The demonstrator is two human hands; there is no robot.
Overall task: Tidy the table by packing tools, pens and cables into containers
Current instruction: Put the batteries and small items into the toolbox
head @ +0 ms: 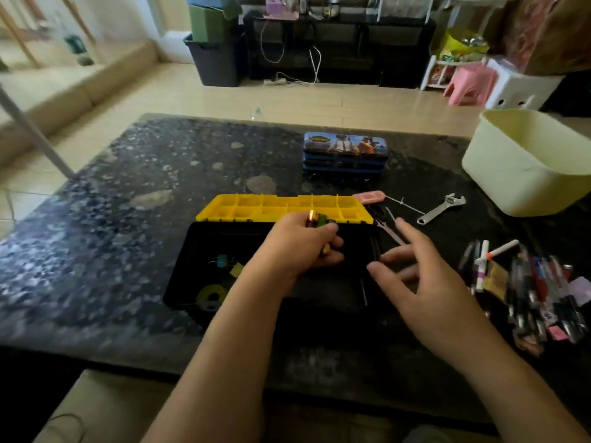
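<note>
A black toolbox [204,251] with its yellow compartment lid [256,204] raised stands open on the dark stone table [128,174]. My left hand [300,244] hovers over the box, shut on a small gold and green object [318,219]. My right hand [425,279] is at the box's right edge, fingers spread and holding nothing. Small coloured bits [227,262] lie inside the box. A metal tool [391,228] and an adjustable wrench [441,208] lie to the right. A heap of pens [531,289] sits at the far right.
A stack of blue printed tin cases [345,153] stands behind the toolbox. A pale cream tub [524,164] sits at the table's right rear. A pink flat item [369,196] lies by the lid. A black bin [217,60] and pink stool [473,84] stand on the floor beyond.
</note>
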